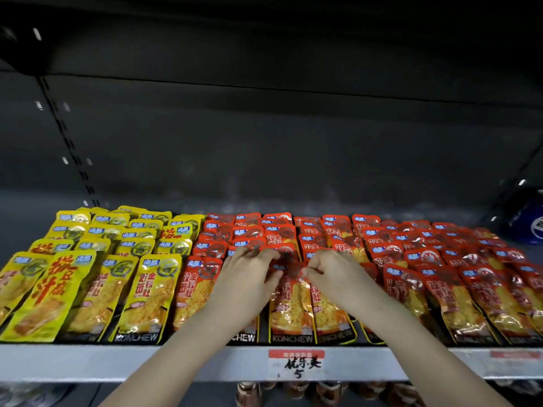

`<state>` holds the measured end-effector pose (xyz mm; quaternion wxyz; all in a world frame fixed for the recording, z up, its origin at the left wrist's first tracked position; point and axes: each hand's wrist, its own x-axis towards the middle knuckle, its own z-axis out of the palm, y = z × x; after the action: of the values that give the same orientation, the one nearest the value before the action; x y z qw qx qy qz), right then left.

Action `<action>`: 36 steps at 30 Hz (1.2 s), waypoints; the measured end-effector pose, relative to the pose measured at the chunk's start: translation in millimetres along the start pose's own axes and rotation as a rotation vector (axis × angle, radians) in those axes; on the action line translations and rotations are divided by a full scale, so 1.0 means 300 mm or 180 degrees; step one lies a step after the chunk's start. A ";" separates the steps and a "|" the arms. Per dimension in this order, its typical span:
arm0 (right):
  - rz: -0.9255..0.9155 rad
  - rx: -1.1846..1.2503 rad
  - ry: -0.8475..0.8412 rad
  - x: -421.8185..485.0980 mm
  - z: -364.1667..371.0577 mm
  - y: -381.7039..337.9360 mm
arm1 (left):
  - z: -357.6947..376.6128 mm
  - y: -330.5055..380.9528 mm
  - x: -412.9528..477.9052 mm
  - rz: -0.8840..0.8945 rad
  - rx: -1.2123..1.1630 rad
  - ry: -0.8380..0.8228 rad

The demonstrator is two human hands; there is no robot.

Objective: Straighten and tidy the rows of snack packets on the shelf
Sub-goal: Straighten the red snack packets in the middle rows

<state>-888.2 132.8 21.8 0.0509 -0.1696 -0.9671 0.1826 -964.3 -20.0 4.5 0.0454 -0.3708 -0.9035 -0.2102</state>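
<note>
Rows of flat snack packets lie overlapping on a grey shelf (88, 362). Yellow packets (88, 274) fill the left third, red-orange packets (426, 259) the middle and right. Both my hands reach into the middle rows. My left hand (249, 277) lies on the red packets with its fingers curled over the top edge of a front red packet (289, 301). My right hand (332, 273) pinches the top right corner of that same packet with curled fingers. The packets under my palms are hidden.
A red and white price label (296, 364) with handwriting sits on the shelf's front lip. Behind the packets, dark bare shelf runs to the back wall. A blue package (531, 227) stands at the far right. Brown jars (323, 392) show on the shelf below.
</note>
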 end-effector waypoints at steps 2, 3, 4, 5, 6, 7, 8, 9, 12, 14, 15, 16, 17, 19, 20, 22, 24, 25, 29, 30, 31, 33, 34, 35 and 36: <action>0.0021 -0.0016 0.0016 -0.006 0.013 -0.017 | -0.009 -0.017 -0.007 0.0037 -0.0029 0.0028; 0.0016 -0.0027 0.0041 -0.007 0.018 -0.026 | -0.011 -0.027 -0.009 0.0054 -0.0019 0.0051; 0.0021 -0.0047 0.0066 -0.008 0.024 -0.037 | -0.012 -0.037 -0.013 0.0076 -0.0008 0.0068; 0.0031 -0.0087 0.0092 -0.008 0.028 -0.045 | -0.012 -0.044 -0.014 0.0094 -0.0001 0.0073; 0.0056 -0.0139 0.0121 -0.007 0.033 -0.051 | -0.013 -0.049 -0.014 0.0103 0.0012 0.0053; 0.0093 -0.0204 0.0150 -0.005 0.037 -0.055 | -0.015 -0.052 -0.013 0.0117 0.0048 0.0018; 0.0127 -0.0274 0.0179 -0.003 0.038 -0.058 | -0.016 -0.054 -0.011 0.0137 0.0107 -0.0011; 0.0161 -0.0344 0.0210 0.001 0.036 -0.060 | -0.018 -0.057 -0.008 0.0162 0.0165 -0.0014; 0.0206 -0.0432 0.0328 0.022 0.013 -0.056 | -0.030 -0.066 0.009 0.0132 0.0269 0.0058; 0.0200 -0.0431 0.0402 0.051 0.002 -0.052 | -0.040 -0.075 0.032 0.0065 0.0371 0.0103; 0.0214 -0.0427 0.0418 0.068 0.001 -0.050 | -0.042 -0.075 0.045 0.0024 0.0428 0.0078; 0.0222 -0.0426 0.0422 0.085 0.003 -0.050 | -0.042 -0.072 0.057 -0.0014 0.0478 0.0027; 0.0224 -0.0438 0.0411 0.103 0.008 -0.053 | -0.041 -0.069 0.068 -0.0046 0.0514 -0.0033; 0.0215 -0.0536 0.0373 0.131 0.022 -0.061 | -0.034 -0.057 0.083 -0.0077 0.0535 -0.0112; 0.0226 -0.0608 0.0348 0.142 0.029 -0.065 | -0.029 -0.051 0.087 -0.0085 0.0526 -0.0126; 0.0269 -0.0651 0.0280 0.159 0.036 -0.064 | -0.016 -0.041 0.095 -0.0099 0.0493 -0.0125; 0.0295 -0.0606 0.0224 0.174 0.038 -0.053 | -0.002 -0.031 0.099 -0.0105 0.0481 -0.0128; 0.0304 -0.0585 0.0213 0.181 0.037 -0.046 | 0.003 -0.026 0.101 -0.0109 0.0468 -0.0120; 0.0306 -0.0439 0.0130 0.199 0.032 -0.020 | 0.005 -0.028 0.125 -0.0160 0.0383 -0.0026; 0.0308 -0.0411 0.0125 0.202 0.031 -0.018 | 0.002 -0.033 0.136 -0.0175 0.0388 -0.0002; 0.0304 -0.0403 0.0136 0.207 0.029 -0.017 | 0.000 -0.037 0.148 -0.0189 0.0402 0.0009; 0.0289 -0.0386 0.0175 0.219 0.023 -0.020 | -0.001 -0.043 0.172 -0.0203 0.0460 -0.0003; 0.0283 -0.0371 0.0183 0.226 0.020 -0.023 | 0.002 -0.044 0.183 -0.0219 0.0505 -0.0026; 0.0291 -0.0360 0.0182 0.234 0.019 -0.025 | 0.005 -0.045 0.193 -0.0244 0.0551 -0.0055; 0.0309 -0.0354 0.0171 0.241 0.019 -0.027 | 0.009 -0.046 0.201 -0.0279 0.0591 -0.0081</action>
<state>-959.5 148.8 22.3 0.0584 -0.2237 -0.9647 0.1263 -1017.0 11.6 11.6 0.0589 -0.3277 -0.9349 -0.1227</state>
